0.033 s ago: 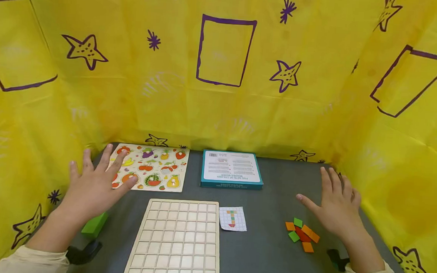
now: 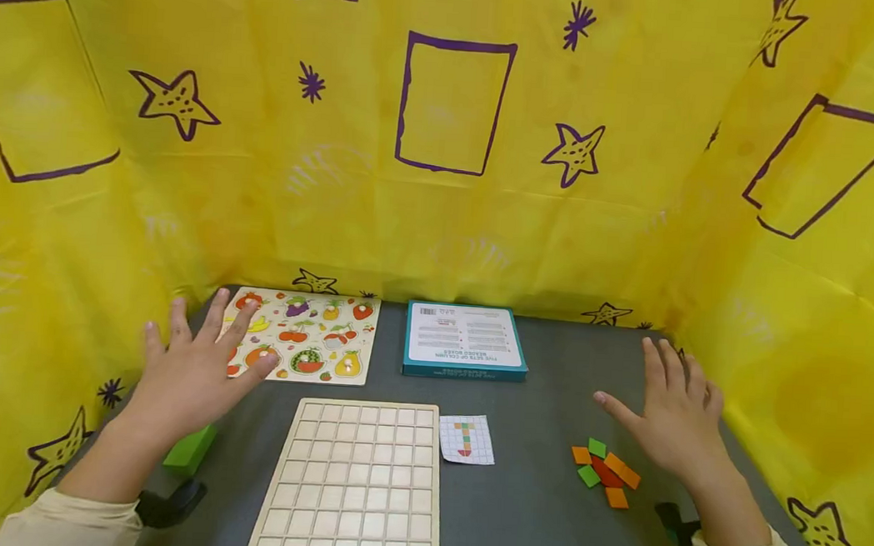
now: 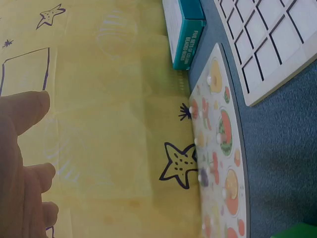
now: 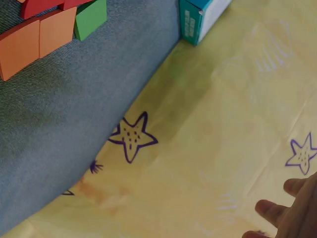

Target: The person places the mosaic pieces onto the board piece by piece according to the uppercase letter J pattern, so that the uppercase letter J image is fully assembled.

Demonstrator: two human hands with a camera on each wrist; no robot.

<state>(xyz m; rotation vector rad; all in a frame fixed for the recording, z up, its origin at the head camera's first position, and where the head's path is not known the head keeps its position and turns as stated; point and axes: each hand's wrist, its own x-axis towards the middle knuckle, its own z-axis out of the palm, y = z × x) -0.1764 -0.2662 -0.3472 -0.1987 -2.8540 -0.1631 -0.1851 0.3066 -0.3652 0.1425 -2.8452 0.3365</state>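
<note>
Sitting at the bottom corners of the frame, two cream sleeves [image 2: 72, 522] end at the wrists, a black object [image 2: 171, 503] beside the left wrist and a similar dark one beside the right. A pale wooden grid tray [image 2: 354, 497] fills the lower middle, its near edge cut off by the frame. To its left, partly covered by the left forearm, lies a green block [image 2: 189, 452]. At lower right, a small cluster of coloured tiles [image 2: 607, 472] in orange, green and red rests on the grey counter [image 2: 534, 412], some touching. Touching or just beside the tray's right edge is a small gridded card [image 2: 466, 439] with a coloured J-like figure.

The left hand [image 2: 193, 379], at centre left, has its fingers spread apart and its thumb out towards the middle; seen from the head it overlaps the left part of the fruit puzzle board, but the left wrist view shows its fingers well apart from the board. The right hand [image 2: 679, 421], at centre right, is above and right of the tiles in the frame, its fingers extended and slightly apart, thumb pointing up and left.

Farther back, the fruit puzzle board [image 2: 319, 324] lies left of centre and a teal and white box [image 2: 466, 337] stands near its right. Behind everything rises a yellow cloth [image 2: 447, 223] printed with purple stars and frames.
</note>
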